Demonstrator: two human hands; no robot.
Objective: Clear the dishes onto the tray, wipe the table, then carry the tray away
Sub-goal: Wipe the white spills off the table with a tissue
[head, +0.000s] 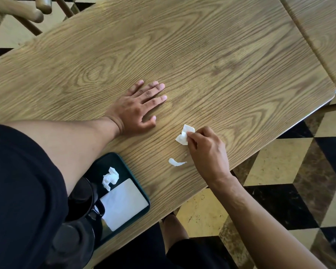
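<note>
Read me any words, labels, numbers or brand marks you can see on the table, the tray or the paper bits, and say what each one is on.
None can be read.
Flat white paper on the dark tray: blank as far as it shows.
Folded paper scrap pinched by the right hand: no print visible.
Wood table under the flat left hand: grain only.

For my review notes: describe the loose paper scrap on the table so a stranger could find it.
On the wooden table, look near its edge, between the dark tray and the right hand. The twisted scrap lies untouched, unlike the folded tissue the hand pinches.
</note>
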